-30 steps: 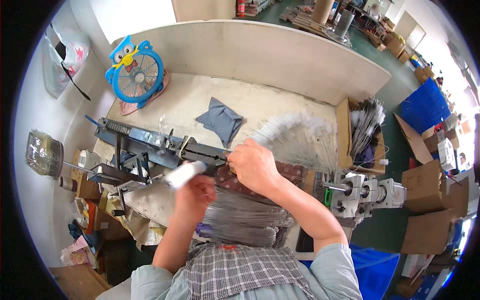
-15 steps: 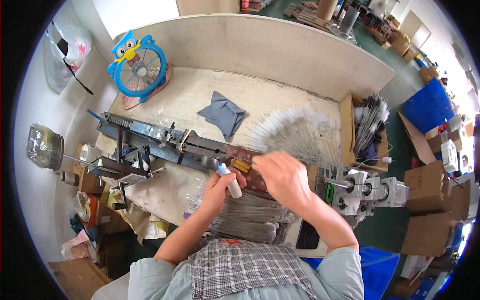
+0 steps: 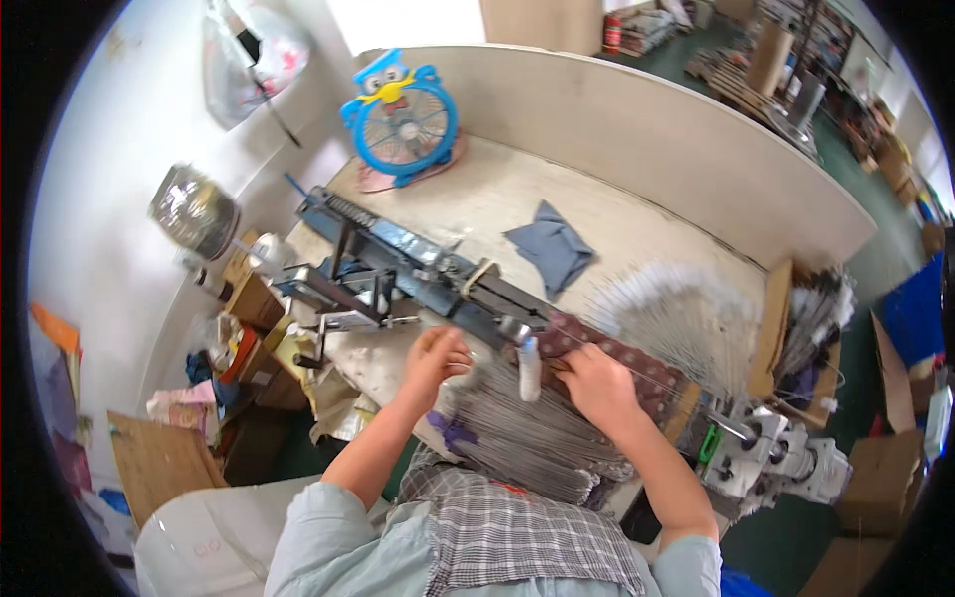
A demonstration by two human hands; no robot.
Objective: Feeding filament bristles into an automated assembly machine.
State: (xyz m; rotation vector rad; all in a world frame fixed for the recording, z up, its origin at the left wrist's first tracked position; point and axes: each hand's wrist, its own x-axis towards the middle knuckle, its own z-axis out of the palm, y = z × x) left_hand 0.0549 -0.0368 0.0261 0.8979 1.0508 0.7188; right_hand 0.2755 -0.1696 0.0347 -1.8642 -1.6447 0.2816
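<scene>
My left hand [image 3: 436, 368] hovers over the near side of the bench, fingers loosely bent and nothing visible in them. Beside the end of a long dark metal fixture [image 3: 428, 284] is an upright white cylindrical piece with a bluish tip [image 3: 529, 372], apart from both hands. My right hand [image 3: 597, 386] is closed, fingertips together at a brown polka-dot cloth [image 3: 637, 363]; what they pinch is hidden. Under and between the hands lies a thick bundle of thin metal wires [image 3: 527, 428], with a purple tie [image 3: 453, 431] at its left.
A crank device [image 3: 343, 294] stands left; a silver clamp machine [image 3: 761, 448] is at the right edge. White-tipped wires [image 3: 667, 308] fan out near a cardboard box [image 3: 781, 328]. Farther back are a grey cloth [image 3: 552, 249], a blue fan [image 3: 406, 129] and a low partition [image 3: 637, 124].
My left hand has let go of the white piece and moved left of it. My right hand has come down to the polka-dot cloth. The whole view has shifted and tilted.
</scene>
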